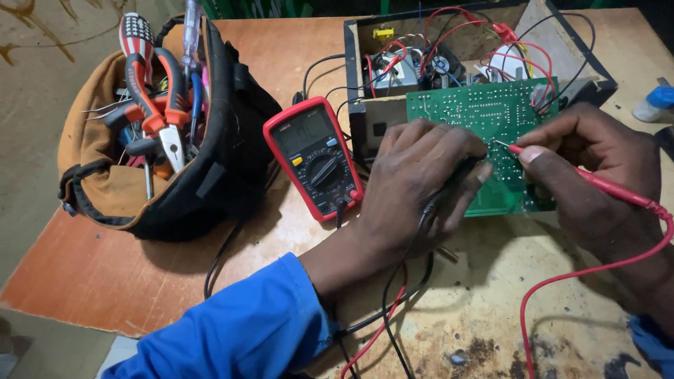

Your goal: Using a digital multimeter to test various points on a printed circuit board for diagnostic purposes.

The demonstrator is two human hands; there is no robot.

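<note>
Probing the board (484, 112) at the tabletop's far edge | left hand (414, 182) closed on black probe (449, 186), right hand (590, 175) pinching red probe (562, 168) | I keep tips steady, apart, meter (314, 158) in sight.

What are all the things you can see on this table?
Worn orange wooden table: one, under everything.
Black and tan tool bag: one, left, holding pliers and screwdrivers.
Red-cased multimeter with dial: one, centre.
Green circuit board: one, propped against the box.
Open black box full of wires: one, top.
Red test probe: one, tip on the board.
Black test probe: one, mostly hidden.
Left hand: holding the black probe.
Right hand: pinching the red probe.
</note>
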